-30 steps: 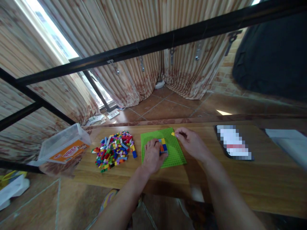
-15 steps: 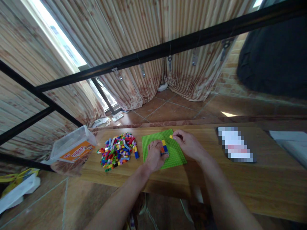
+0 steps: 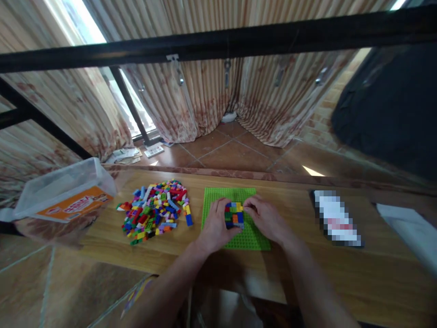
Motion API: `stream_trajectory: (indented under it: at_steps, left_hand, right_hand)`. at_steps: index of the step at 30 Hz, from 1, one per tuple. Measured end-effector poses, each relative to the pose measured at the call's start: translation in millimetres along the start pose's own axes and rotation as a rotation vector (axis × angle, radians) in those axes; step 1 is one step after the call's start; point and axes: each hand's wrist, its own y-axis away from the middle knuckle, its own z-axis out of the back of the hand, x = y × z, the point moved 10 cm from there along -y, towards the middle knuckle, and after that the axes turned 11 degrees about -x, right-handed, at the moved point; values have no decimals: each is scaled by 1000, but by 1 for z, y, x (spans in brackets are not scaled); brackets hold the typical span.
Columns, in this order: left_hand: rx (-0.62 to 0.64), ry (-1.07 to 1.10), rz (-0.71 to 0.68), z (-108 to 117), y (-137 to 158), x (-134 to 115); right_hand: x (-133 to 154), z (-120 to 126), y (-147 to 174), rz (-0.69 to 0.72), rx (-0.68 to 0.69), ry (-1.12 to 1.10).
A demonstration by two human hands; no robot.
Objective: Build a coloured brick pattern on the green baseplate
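On the green baseplate (image 3: 251,239) sits a block of multicoloured toy bricks (image 3: 234,216), with blue, green, red, yellow and orange pieces showing. My left hand (image 3: 215,225) curls around its left side, fingers at the far edge and thumb along the near edge, gripping it. At the far right corner of the block, my right hand (image 3: 261,213) is closed in a pinch on a small yellow brick (image 3: 241,208), which its fingertips partly cover. Whether that brick is pressed fully down cannot be seen.
A heap of loose bricks (image 3: 153,212) lies on the wooden table (image 3: 293,269) to the left. Beyond it is a clear plastic box (image 3: 64,187) with an orange label. A blurred-out phone-like object (image 3: 336,218) and white paper (image 3: 403,228) lie on the right.
My right hand has moved left with the yellow brick, from beside the block to its corner. My left hand has shifted to the block's left side, uncovering more bricks. The camera view has tilted.
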Motion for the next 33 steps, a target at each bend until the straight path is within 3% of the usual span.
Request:
stream_trajectory:
  at_steps: [7, 24, 33]
  left_hand:
    - [11, 36, -33, -9, -4, 1]
    - [17, 64, -47, -7, -5, -2]
    - [17, 54, -64, -7, -5, -3]
  right_hand:
    - [8, -13, 0, 37, 11, 29]
    - [17, -24, 0, 158, 41, 194]
    - [15, -23, 0, 103, 33, 154]
